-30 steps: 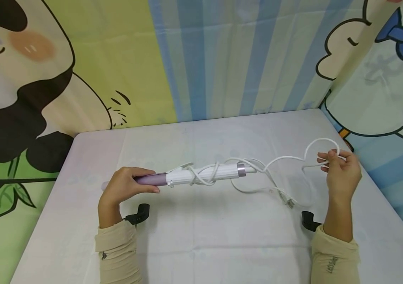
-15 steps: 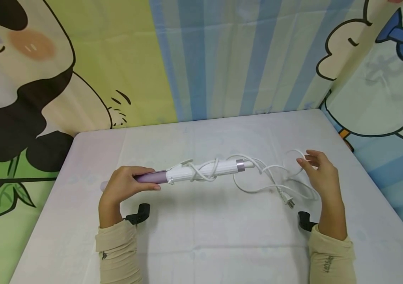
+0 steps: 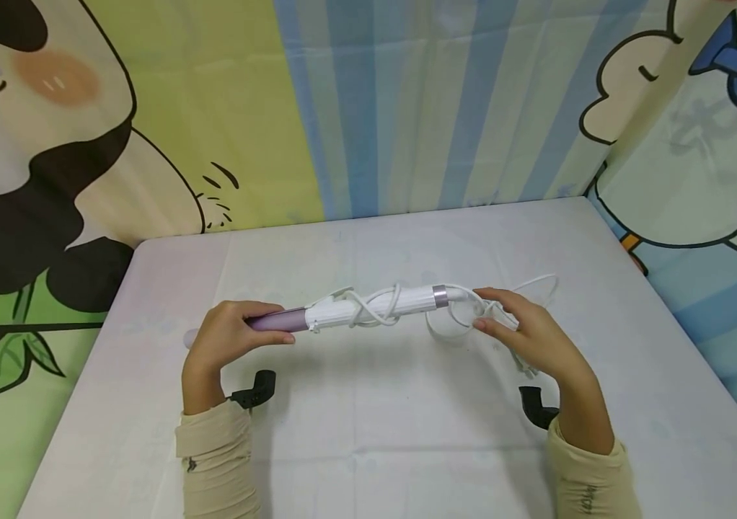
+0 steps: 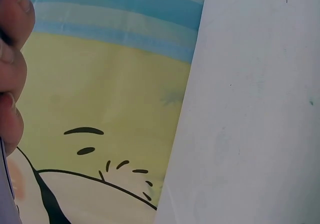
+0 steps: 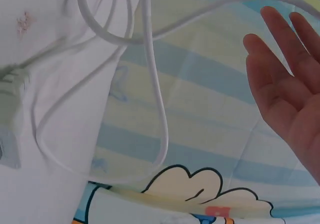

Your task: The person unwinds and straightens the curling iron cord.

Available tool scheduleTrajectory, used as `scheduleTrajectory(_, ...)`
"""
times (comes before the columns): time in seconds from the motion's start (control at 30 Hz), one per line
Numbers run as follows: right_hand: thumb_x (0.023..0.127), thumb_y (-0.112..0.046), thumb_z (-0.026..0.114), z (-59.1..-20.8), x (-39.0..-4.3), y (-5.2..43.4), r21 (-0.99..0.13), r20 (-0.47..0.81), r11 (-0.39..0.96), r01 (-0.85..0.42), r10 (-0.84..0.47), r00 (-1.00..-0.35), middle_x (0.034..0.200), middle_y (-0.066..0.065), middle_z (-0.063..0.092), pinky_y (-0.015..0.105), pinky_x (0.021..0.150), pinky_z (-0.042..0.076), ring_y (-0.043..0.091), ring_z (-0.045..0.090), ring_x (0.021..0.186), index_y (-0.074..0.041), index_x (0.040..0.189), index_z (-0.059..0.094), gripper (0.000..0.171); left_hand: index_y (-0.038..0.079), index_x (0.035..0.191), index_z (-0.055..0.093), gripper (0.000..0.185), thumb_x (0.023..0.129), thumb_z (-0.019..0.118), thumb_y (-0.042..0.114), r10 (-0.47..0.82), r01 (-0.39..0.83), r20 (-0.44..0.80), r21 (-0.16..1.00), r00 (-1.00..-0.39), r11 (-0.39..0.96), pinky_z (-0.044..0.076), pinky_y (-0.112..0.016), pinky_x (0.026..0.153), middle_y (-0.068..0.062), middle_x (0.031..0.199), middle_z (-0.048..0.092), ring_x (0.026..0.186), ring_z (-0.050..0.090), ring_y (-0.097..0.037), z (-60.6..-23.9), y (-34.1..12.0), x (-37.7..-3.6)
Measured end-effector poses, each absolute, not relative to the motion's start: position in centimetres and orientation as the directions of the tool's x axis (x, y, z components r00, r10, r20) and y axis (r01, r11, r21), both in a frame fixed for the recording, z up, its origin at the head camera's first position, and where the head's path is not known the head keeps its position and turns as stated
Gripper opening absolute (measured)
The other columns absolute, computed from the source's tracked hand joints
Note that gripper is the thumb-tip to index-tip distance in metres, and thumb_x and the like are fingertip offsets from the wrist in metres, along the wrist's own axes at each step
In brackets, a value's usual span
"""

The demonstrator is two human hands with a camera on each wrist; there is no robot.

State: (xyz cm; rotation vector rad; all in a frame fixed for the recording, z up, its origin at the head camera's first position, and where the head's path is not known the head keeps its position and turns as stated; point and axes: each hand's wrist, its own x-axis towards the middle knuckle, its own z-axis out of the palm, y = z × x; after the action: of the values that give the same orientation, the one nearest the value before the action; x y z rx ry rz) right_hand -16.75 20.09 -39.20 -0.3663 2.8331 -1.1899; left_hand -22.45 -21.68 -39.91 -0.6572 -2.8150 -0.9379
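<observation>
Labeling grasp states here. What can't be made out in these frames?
- Plug: head view, hidden behind the right hand; right wrist view, only a blurred bit at the left edge.
- Curling iron tip: head view, covered by the left hand.
- Left hand's grip: left wrist view shows only fingers at the edge.
- Cord contact with the right hand: unclear.

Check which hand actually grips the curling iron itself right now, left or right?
The left hand: its fingers curl round the purple barrel of the curling iron. The right hand is at the white cord instead.
</observation>
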Motion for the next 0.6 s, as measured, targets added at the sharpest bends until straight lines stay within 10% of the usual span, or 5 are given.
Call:
scheduleTrajectory(0.4, 0.095, -0.024, 0.048, -40.9, -17.7, 17.8, -0.69, 0.161, 0.669, -0.277, -0.231, -0.959, 0.119, 0.015, 0.06, 0.049, 0.082, 0.047, 0.035, 0.058, 0.103, -0.006, 0.13, 0.045, 0.039, 0.012, 0.093, 0.073, 0.044, 0.057, 0.085, 0.034, 0.348, 0.429, 0.25, 0.54, -0.903, 0.724, 0.047, -0.031, 0.063, -0.004, 0.087, 0.071, 0.073, 0.062, -0.014, -39.9, -21.7, -22.3)
scheduleTrajectory(0.6, 0.092, -0.009, 0.052, -41.2, -17.8, 17.5, -0.686, 0.371, 0.629, -0.367, -0.133, -0.919, 0.101, 0.009, 0.069, 0.018, 0.069, 0.043, 0.009, 0.06, 0.084, -0.009, 0.126, 0.052, 0.034, 0.011, 0.093, 0.073, 0.044, 0.056, 0.085, 0.032, 0.35, 0.439, 0.265, 0.544, -0.899, 0.715, 0.047, -0.03, 0.063, -0.004, 0.087, 0.072, 0.073, 0.063, -0.014, -39.7, -21.7, -22.3)
